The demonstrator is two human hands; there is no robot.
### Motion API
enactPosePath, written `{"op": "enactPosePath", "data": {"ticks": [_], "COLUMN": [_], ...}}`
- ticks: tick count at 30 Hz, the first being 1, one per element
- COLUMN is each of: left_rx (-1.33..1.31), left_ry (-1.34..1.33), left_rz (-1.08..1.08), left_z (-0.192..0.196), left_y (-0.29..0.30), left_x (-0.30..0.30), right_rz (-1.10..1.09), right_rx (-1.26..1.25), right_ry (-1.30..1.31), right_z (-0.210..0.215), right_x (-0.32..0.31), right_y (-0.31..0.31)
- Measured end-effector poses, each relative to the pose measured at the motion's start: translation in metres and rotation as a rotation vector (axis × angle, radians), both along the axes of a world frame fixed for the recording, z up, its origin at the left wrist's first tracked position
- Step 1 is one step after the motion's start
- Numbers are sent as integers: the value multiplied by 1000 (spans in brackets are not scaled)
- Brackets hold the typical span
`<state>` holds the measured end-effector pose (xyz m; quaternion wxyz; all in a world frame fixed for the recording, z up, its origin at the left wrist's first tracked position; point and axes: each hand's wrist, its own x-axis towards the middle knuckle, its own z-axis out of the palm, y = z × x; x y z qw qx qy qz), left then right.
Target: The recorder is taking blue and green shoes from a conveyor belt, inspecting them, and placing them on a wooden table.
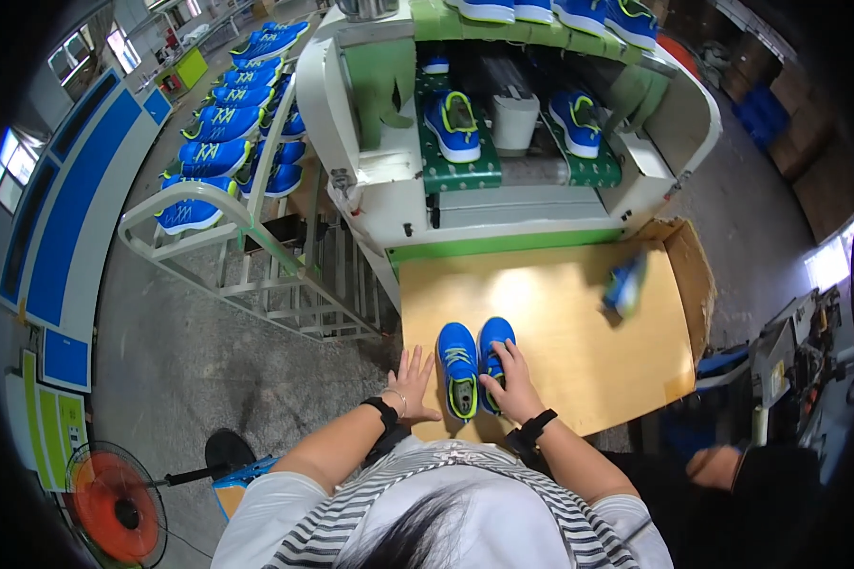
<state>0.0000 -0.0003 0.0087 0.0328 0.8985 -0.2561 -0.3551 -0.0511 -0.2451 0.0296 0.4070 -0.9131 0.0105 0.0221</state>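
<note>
Two blue sneakers (474,365) stood side by side at the near edge of a wooden table (560,332); the right hand (512,379) gripped one, the left hand (413,384) lay spread flat beside them.

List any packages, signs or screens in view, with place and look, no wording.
Cardboard box: right end of the wooden table, brown, flaps open.
Wall panels: far left, long blue rectangles, white borders.
Posters: lower left, green and yellow sheets.
Stacked cartons: far right, brown.
No screens visible.

Head view, looking steeply down — wooden table (560,332) near
</note>
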Motion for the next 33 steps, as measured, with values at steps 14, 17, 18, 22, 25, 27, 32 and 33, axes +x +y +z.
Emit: {"op": "enactPosePath", "data": {"ticks": [14, 17, 18, 22, 25, 27, 32, 33], "left_rx": [4, -8, -8, -45, -33, -35, -400, -659], "left_ry": [-5, 21, 30, 7, 13, 40, 89, 123], "left_rz": [32, 44, 43, -26, 33, 24, 217, 424], "left_z": [2, 2, 1, 1, 1, 4, -11, -9], "left_y": [-1, 3, 4, -9, 6, 3, 18, 26], "left_x": [4, 0, -2, 7, 2, 8, 39, 47], "right_rz": [-248, -751, -944, -998, -859, -929, -920, -840], "right_rx": [-82, -280, -269, 300, 613, 771, 757, 779], "right_ry": [-182, -409, -325, 323, 306, 264, 57, 56], "right_z": [5, 1, -12, -80, -34, -34, 0, 33], "right_x": [31, 64, 73, 52, 65, 75, 95, 96], "right_y": [-19, -47, -63, -157, -116, -111, -95, -71]}}
